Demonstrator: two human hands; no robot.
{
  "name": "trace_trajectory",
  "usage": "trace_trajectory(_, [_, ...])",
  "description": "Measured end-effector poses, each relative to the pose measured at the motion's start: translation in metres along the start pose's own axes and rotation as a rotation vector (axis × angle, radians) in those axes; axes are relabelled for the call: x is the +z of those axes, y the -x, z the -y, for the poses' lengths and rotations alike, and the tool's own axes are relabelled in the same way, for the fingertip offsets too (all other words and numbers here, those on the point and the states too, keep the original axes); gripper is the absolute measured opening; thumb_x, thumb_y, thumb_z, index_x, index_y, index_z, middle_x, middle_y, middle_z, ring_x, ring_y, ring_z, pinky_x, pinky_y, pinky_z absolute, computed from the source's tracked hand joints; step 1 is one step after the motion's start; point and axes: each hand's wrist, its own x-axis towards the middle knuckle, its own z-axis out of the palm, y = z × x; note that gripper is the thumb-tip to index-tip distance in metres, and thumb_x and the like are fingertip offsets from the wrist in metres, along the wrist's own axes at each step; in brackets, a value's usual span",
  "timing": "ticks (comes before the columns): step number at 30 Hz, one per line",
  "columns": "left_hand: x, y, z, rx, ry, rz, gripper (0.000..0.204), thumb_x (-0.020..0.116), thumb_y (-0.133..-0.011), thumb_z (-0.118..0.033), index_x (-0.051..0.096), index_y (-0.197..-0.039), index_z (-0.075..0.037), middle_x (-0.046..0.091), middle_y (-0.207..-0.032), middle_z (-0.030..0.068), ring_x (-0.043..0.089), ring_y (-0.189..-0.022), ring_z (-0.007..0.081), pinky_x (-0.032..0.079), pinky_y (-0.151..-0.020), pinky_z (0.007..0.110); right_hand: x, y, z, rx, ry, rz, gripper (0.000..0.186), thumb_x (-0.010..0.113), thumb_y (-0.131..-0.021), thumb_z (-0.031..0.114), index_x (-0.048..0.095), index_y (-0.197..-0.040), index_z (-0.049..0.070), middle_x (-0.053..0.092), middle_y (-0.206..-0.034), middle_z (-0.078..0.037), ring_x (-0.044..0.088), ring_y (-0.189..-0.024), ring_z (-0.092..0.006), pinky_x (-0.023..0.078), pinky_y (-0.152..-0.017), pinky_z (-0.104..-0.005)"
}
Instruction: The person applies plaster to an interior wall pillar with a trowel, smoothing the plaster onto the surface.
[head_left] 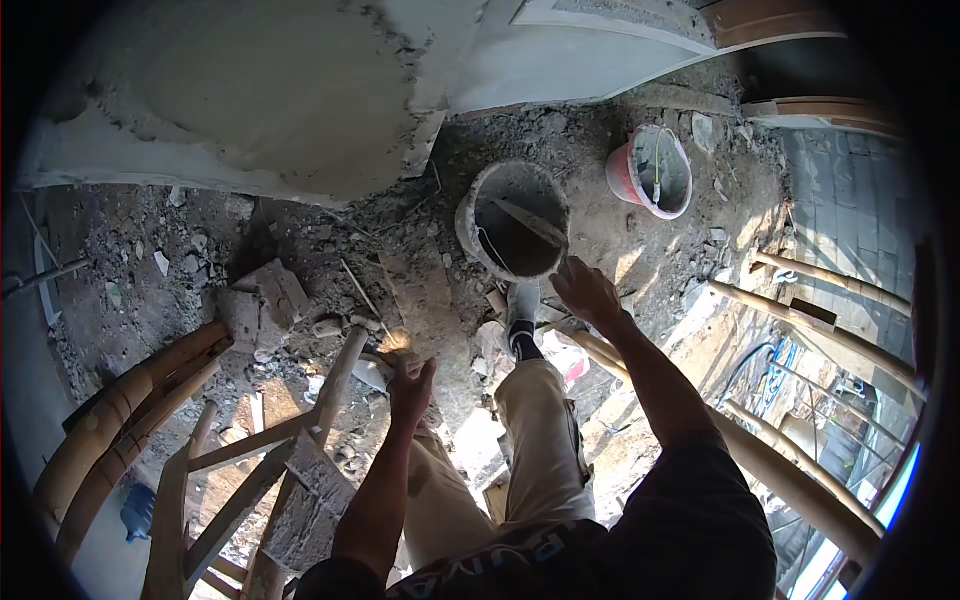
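Observation:
A mortar-crusted bucket (464, 228) stands on the rubble-strewn ground ahead of me, with dark grey mix inside. A flat stick (530, 222) and a thin curved handle show within its rim. My right hand (587, 292) is closed at the bucket's near right edge, fingers curled at the rim. Lower and to the left, my left hand (410, 392) has curled fingers with the thumb sticking up. Just left of it is a pale grey, flat-looking shape (374, 372), which the hand seems to hold; its kind is unclear. My shoe (522, 305) is right below the bucket.
A red-and-white bucket (622, 176) with grey contents stands at the far right. Beside my left arm is a wooden trestle (255, 440). A partly plastered wall (270, 90) rises ahead. Bamboo poles (790, 480) cross at right, more at left (130, 400). Broken blocks (270, 300) lie around.

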Motion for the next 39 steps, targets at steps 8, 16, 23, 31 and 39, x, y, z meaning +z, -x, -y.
trace_trajectory(8, [0.138, -0.149, -0.117, -0.124, 0.101, 0.147, 0.09, 0.078, -0.08, -0.046, 0.032, -0.143, 0.0, 0.054, -0.132, 0.025, 0.055, -0.121, 0.0356, 0.048, -0.099, 0.046, 0.107, -0.16, -0.03, 0.216, 0.057, 0.134, 0.037, 0.053, -0.089, 0.021, 0.058, -0.119, -0.001, 0.066, -0.117, -0.025, 0.063, -0.112, -0.0411, 0.052, -0.094, -0.0483])
trace_trajectory(16, [0.181, -0.187, -0.091, -0.22, 0.335, 0.136, 0.049, 0.077, -0.083, -0.027, 0.052, -0.117, -0.002, 0.06, -0.114, 0.0108, 0.062, -0.094, 0.0249, 0.055, -0.089, 0.047, 0.109, -0.147, -0.014, -0.071, 0.219, 0.275, 0.029, 0.061, -0.087, 0.014, 0.068, -0.111, 0.0, 0.069, -0.114, -0.018, 0.068, -0.108, -0.0325, 0.057, -0.087, -0.0423])
trace_trajectory(23, [0.197, -0.178, -0.043, 0.12, 0.054, 0.029, 0.035, 0.07, -0.083, -0.016, 0.054, -0.11, 0.0, 0.066, -0.093, 0.0118, 0.062, -0.082, 0.0229, 0.049, -0.075, 0.038, 0.064, -0.161, -0.021, -0.152, 0.444, 0.529, 0.023, 0.062, -0.087, 0.015, 0.073, -0.106, 0.007, 0.07, -0.113, -0.012, 0.07, -0.102, -0.0286, 0.059, -0.081, -0.0432])
trace_trajectory(31, [0.206, -0.167, -0.031, 0.101, 0.04, 0.08, 0.063, 0.069, -0.084, -0.02, 0.042, -0.138, 0.0, 0.066, -0.111, 0.0196, 0.065, -0.096, 0.0285, 0.051, -0.084, 0.041, 0.125, -0.1, -0.056, -0.309, 0.339, 0.309, 0.026, 0.049, -0.095, 0.017, 0.06, -0.112, 0.0, 0.064, -0.112, -0.014, 0.07, -0.098, -0.0317, 0.059, -0.08, -0.0435])
trace_trajectory(39, [0.21, -0.16, -0.018, 0.045, 0.104, 0.105, 0.066, 0.066, -0.09, -0.018, 0.033, -0.144, -0.002, 0.066, -0.112, 0.0205, 0.067, -0.096, 0.0282, 0.053, -0.082, 0.039, 0.131, -0.136, -0.052, 0.119, 0.157, 0.092, 0.037, 0.054, -0.093, 0.02, 0.058, -0.118, -0.006, 0.064, -0.117, -0.022, 0.07, -0.1, -0.0338, 0.059, -0.082, -0.0422])
